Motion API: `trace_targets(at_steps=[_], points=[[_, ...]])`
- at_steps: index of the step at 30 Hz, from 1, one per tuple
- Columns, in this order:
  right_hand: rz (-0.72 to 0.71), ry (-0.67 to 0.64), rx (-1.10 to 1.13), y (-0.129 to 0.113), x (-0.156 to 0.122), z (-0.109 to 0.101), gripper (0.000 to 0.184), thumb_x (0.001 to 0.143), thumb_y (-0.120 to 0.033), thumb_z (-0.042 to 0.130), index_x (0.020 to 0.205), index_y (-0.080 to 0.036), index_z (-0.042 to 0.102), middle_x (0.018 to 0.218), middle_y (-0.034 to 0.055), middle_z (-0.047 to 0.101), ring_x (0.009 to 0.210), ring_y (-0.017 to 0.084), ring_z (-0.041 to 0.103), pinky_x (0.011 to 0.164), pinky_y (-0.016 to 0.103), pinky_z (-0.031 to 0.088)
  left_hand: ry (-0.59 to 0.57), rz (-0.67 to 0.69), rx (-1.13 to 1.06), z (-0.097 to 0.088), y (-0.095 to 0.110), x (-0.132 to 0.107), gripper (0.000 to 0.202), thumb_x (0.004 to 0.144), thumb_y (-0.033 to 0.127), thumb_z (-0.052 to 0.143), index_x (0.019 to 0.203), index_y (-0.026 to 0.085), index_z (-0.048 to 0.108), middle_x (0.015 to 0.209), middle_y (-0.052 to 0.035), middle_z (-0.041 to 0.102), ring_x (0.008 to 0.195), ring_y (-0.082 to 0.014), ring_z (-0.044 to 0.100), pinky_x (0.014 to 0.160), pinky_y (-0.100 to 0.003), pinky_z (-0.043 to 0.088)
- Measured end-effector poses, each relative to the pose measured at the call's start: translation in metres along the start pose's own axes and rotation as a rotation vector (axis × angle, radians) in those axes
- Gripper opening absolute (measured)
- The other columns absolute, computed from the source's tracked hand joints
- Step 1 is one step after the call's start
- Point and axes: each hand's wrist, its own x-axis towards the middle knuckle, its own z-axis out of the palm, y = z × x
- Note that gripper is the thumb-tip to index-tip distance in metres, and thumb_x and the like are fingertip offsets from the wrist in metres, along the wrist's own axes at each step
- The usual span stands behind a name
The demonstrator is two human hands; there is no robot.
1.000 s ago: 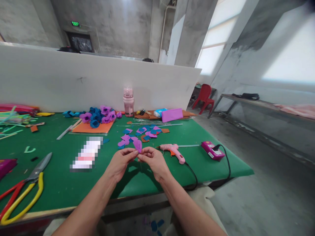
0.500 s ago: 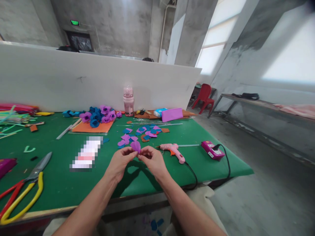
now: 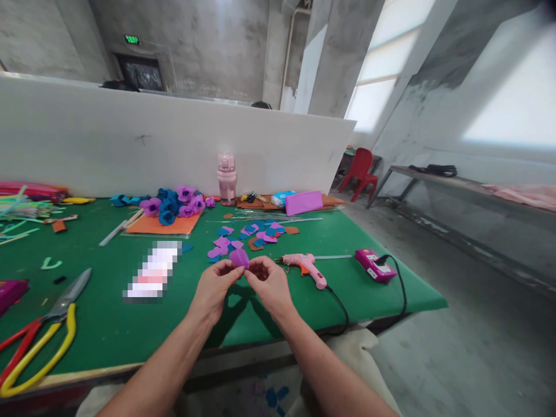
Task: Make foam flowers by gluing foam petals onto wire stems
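Between my fingertips is a small purple paper petal (image 3: 238,258), held up over the green table. My left hand (image 3: 216,284) pinches it from the left side, and my right hand (image 3: 270,284) pinches its lower right edge; the two hands nearly touch. Just beyond lie loose purple and blue petals (image 3: 223,246) in a scattered pile. To the right of my right hand rests a pink glue gun (image 3: 304,266) with a clear glue stick in its back. Finished blue and purple paper flowers (image 3: 167,215) sit on an orange sheet (image 3: 160,229) at the back left.
Large shears (image 3: 56,318) with red and yellow handles lie at the left. A magenta power box (image 3: 376,265) with a black cord stands near the right edge. At the back are a pink bottle (image 3: 226,179), thin wires (image 3: 260,215) and a folded purple paper (image 3: 304,202) against a white board (image 3: 174,145).
The petal has tilted slightly towards the right in my fingers. My hands have barely shifted, and everything else on the table is the same.
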Motion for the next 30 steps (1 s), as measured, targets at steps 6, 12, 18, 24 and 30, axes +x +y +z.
trace_targets(at_steps=[6, 12, 18, 24, 30], points=[[-0.006, 0.005, -0.024, 0.0024, 0.001, -0.0004, 0.009, 0.07, -0.025, 0.057, 0.075, -0.018, 0.06, 0.071, 0.0013, 0.063, 0.065, 0.014, 0.058, 0.063, 0.025, 0.046, -0.019, -0.009, -0.008, -0.0004, -0.0012, 0.0, 0.024, 0.054, 0.031, 0.074, 0.062, 0.015, 0.058, 0.058, 0.002, 0.055, 0.055, -0.0089, 0.048, 0.052, -0.019, 0.036], [0.01, 0.02, -0.028, 0.0012, -0.0005, 0.0004, 0.01, 0.07, -0.026, 0.057, 0.075, -0.018, 0.06, 0.07, 0.0009, 0.062, 0.065, 0.014, 0.058, 0.062, 0.025, 0.046, -0.018, -0.019, -0.038, 0.0001, -0.003, 0.0, 0.026, 0.052, 0.03, 0.074, 0.065, 0.014, 0.059, 0.063, 0.0006, 0.058, 0.059, -0.0103, 0.051, 0.055, -0.02, 0.039], [-0.04, 0.053, -0.101, -0.0018, -0.0014, 0.0003, 0.009, 0.071, -0.026, 0.056, 0.074, -0.018, 0.06, 0.071, 0.0011, 0.063, 0.064, 0.014, 0.058, 0.063, 0.025, 0.046, -0.083, -0.058, -0.113, -0.0002, -0.0006, -0.0008, 0.023, 0.054, 0.026, 0.074, 0.07, 0.014, 0.061, 0.066, 0.0008, 0.059, 0.061, -0.0091, 0.053, 0.057, -0.02, 0.041], [-0.034, 0.068, -0.083, -0.0023, -0.0011, -0.0004, 0.009, 0.07, -0.026, 0.056, 0.073, -0.019, 0.06, 0.069, 0.001, 0.063, 0.063, 0.015, 0.058, 0.062, 0.025, 0.046, -0.11, -0.075, -0.15, -0.0015, 0.0004, -0.0007, 0.023, 0.054, 0.025, 0.074, 0.071, 0.014, 0.062, 0.068, -0.0003, 0.059, 0.061, -0.0097, 0.054, 0.058, -0.021, 0.042], [-0.081, 0.083, -0.113, -0.0059, -0.0037, 0.0007, 0.008, 0.071, -0.023, 0.054, 0.074, -0.02, 0.061, 0.071, 0.0004, 0.063, 0.064, 0.014, 0.058, 0.063, 0.025, 0.047, -0.072, -0.098, -0.166, 0.0022, 0.0004, -0.0012, 0.026, 0.051, 0.026, 0.076, 0.067, 0.015, 0.059, 0.065, 0.0016, 0.058, 0.058, -0.0091, 0.053, 0.056, -0.02, 0.042]])
